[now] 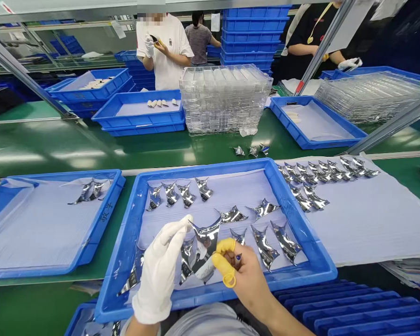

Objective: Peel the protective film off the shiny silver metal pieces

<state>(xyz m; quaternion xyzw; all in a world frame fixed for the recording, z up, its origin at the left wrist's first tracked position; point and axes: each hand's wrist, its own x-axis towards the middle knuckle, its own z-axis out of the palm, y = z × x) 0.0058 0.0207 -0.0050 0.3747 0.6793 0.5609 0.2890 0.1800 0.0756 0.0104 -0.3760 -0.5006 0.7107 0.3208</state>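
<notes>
My left hand (161, 268), in a white glove, pinches the upper left corner of a shiny chrome-plated curved part (207, 245) with pointed corners. At the part's right edge, my right hand (243, 268) has its thumb and forefinger closed, both in yellow finger cots. A small dark blue tip shows among the right fingers; I cannot make out what it belongs to. Both hands are above a blue tray (262, 282) lined with white sheet. Several similar chrome parts (264, 247) lie in it, some partly hidden behind my hands.
Another lined blue tray (101, 228) at left holds a few chrome parts. On the right, rows of them lie on a white sheet (364, 219). Beyond are small chrome pieces (253, 150), stacked clear trays (226, 100) and a metal post (324, 51). Co-workers stand across the bench.
</notes>
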